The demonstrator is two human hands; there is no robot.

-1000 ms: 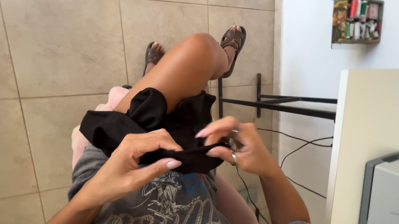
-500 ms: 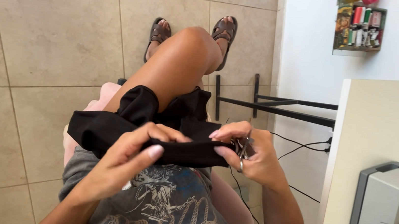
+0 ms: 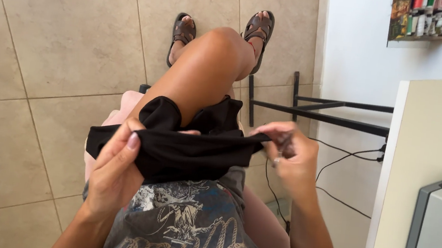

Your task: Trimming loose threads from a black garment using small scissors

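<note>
Head view: black fabric [image 3: 185, 153] now stretched flatter.

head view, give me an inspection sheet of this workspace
surface: beige table at right; tiled floor below
job's things: black cloth stretched across the lap, under the raised knee
clutter: grey machine on the table; shelf of thread spools on the wall
hands: left hand pinches the cloth's left part; right hand grips its right end, and a ring shows on one finger
cables: black cables hang down the wall below the table
surroundings: black metal frame by the wall; brown sandals on both feet
</note>
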